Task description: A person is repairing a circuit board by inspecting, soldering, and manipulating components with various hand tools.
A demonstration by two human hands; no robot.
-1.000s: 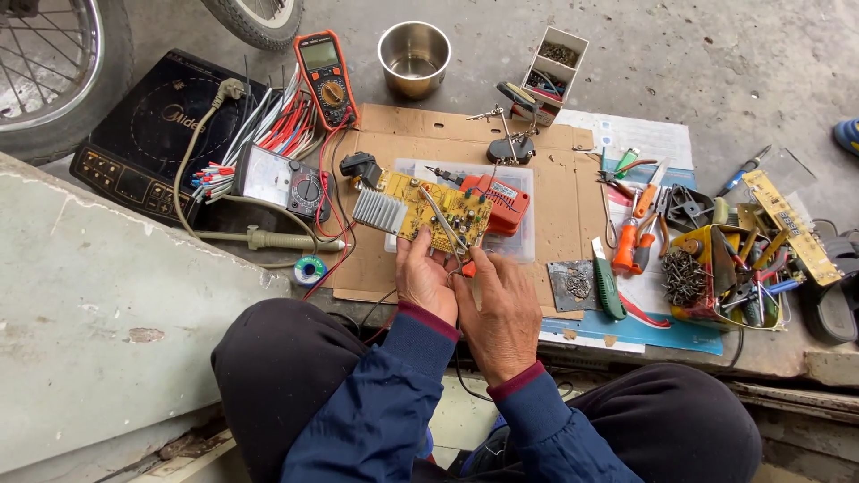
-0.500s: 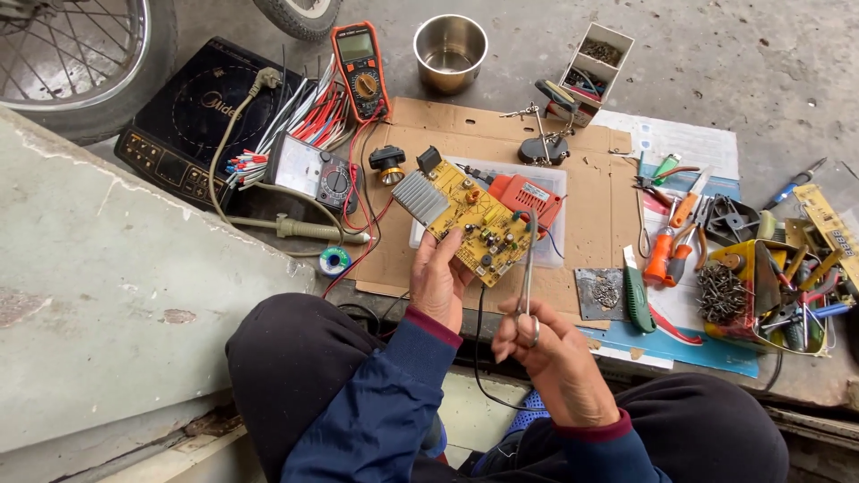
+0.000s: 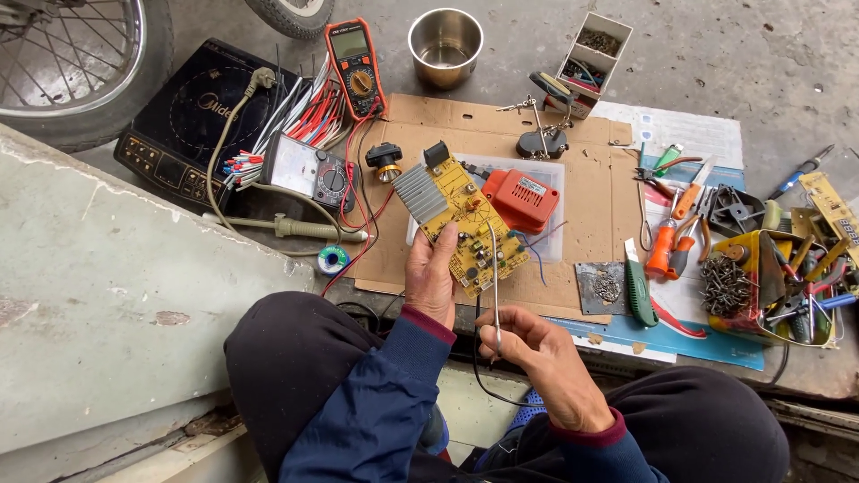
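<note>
- Left hand point(image 3: 431, 273) holds the yellow circuit board point(image 3: 461, 224) by its near lower edge, fingers wrapped under and thumb on top, grip closed on the board; judged so the component face tilts up toward the head camera
- Board sits lifted over the cardboard sheet point(image 3: 591, 192), aluminium heatsink point(image 3: 420, 192) at its far-left end, away from the holding hand, leaving the small parts in the middle free to reach
- Right hand point(image 3: 546, 353) pinches a thin metal rod-like tool point(image 3: 493, 268) between thumb and fingers, grip closed on it; held near its lower end so the long shaft runs up onto the board face; tip seems to touch among the components, exact contact too small to tell
- A dark cord point(image 3: 479, 367) hangs below the right hand, so the tool is likely powered, cannot confirm
- Orange plastic housing point(image 3: 522, 199) lies just beyond the board on a clear tray, touching or nearly so
- Two meters, red multimeter point(image 3: 356, 67) and analogue meter point(image 3: 309, 170), lie to the left with leads trailing, within arm's reach
- Solder reel point(image 3: 333, 260) just left of the left hand
- Steel cup point(image 3: 445, 45) and parts box point(image 3: 595, 54) at the far edge, out of the way
- Orange-handled pliers point(image 3: 667, 246) and yellow bin of screws point(image 3: 743, 286) stay on the right, on the tool hand's side
- Induction cooktop point(image 3: 192, 121) with its wire bundle lies far left on the ground by a wheel
</note>
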